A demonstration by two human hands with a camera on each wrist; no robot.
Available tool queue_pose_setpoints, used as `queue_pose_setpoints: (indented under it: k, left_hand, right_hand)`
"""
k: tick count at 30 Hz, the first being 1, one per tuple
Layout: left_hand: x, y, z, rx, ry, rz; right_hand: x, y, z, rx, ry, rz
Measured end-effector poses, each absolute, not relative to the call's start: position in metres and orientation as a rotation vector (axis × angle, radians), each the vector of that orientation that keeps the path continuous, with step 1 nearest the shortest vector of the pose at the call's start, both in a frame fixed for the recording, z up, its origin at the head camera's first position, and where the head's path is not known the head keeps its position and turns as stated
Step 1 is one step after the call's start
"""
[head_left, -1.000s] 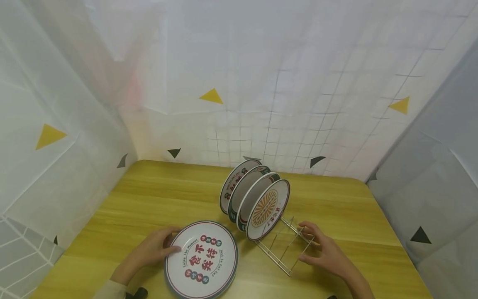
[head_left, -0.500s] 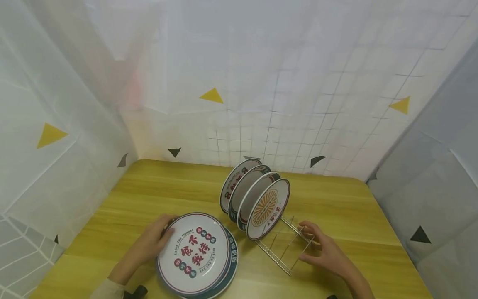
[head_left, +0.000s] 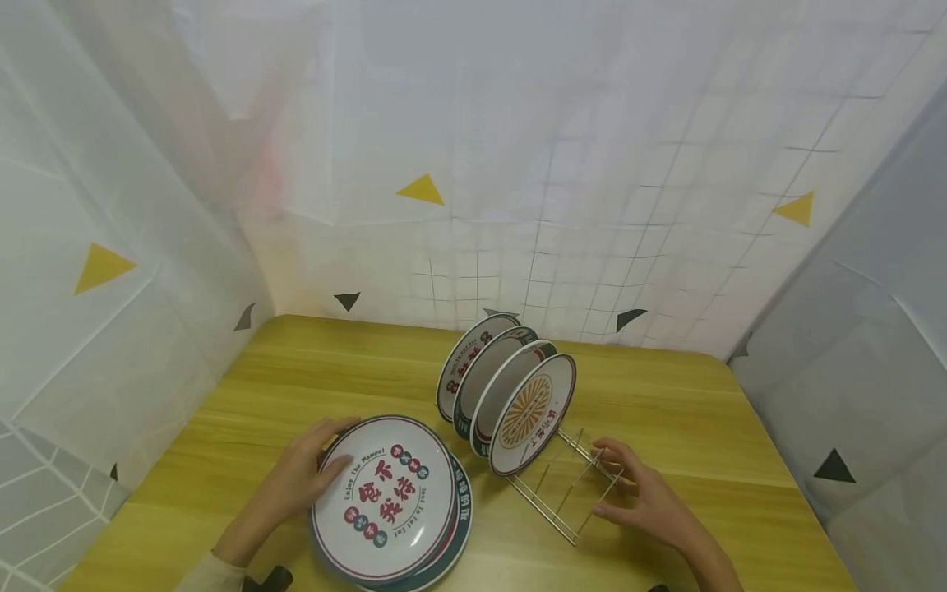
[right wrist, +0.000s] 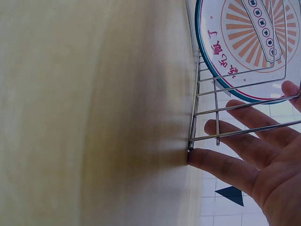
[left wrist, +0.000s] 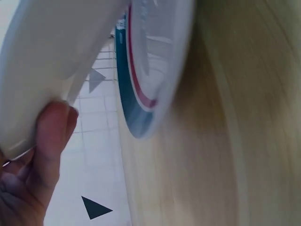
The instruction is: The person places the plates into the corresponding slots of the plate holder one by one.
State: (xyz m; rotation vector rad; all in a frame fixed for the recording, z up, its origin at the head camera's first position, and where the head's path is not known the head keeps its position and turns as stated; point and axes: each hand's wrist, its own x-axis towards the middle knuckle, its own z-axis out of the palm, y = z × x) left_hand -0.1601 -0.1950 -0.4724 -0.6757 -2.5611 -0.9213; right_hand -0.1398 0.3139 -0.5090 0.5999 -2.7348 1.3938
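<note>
My left hand (head_left: 303,469) grips the rim of a round white plate (head_left: 385,501) with red lettering, thumb on top and fingers beneath. In the left wrist view this plate is tilted, apart from a teal-rimmed plate (left wrist: 134,103) below it. In the head view it overlaps the stacked plates (head_left: 464,510) underneath. At the end of a wire dish rack (head_left: 543,514), my right hand (head_left: 647,497) has its fingers spread and fairly straight against the wires (right wrist: 249,132). Several plates stand on edge in the rack, the nearest bearing an orange sunburst (head_left: 527,411).
Everything sits on a yellow wood-grain table (head_left: 333,370). White sheeting (head_left: 473,123) with yellow and dark triangles encloses the back and sides. The rack's upright plates stand just behind and right of the stack.
My left hand has taken the top plate and shifted it left and a little away from me, uncovering the teal-rimmed plate below. My right hand and the rack have stayed put.
</note>
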Motion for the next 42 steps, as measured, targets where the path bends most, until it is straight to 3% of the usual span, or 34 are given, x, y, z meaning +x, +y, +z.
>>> queue_pose_setpoints:
  k: [10,29,36,42]
  left_hand:
    - [-0.155,-0.195,-0.452,-0.692,-2.42,-1.111]
    - [-0.137,-0.195,-0.371,-0.657,-2.103,-1.096]
    - [-0.142,-0.16,-0.331,-0.625,-1.885,-1.068]
    - [-0.152,-0.104,-0.305,-0.761,-1.747,-1.03]
  right_hand:
    - [-0.14,0.313,-0.508,0.586,-2.747,1.392]
    - [-0.139,0.314,-0.506,0.628,-2.736,1.359]
    - [-0.14,0.315,-0.507,0.63,-2.744,1.348]
    - [-0.14,0.314,-0.507,0.624,-2.743,1.351]
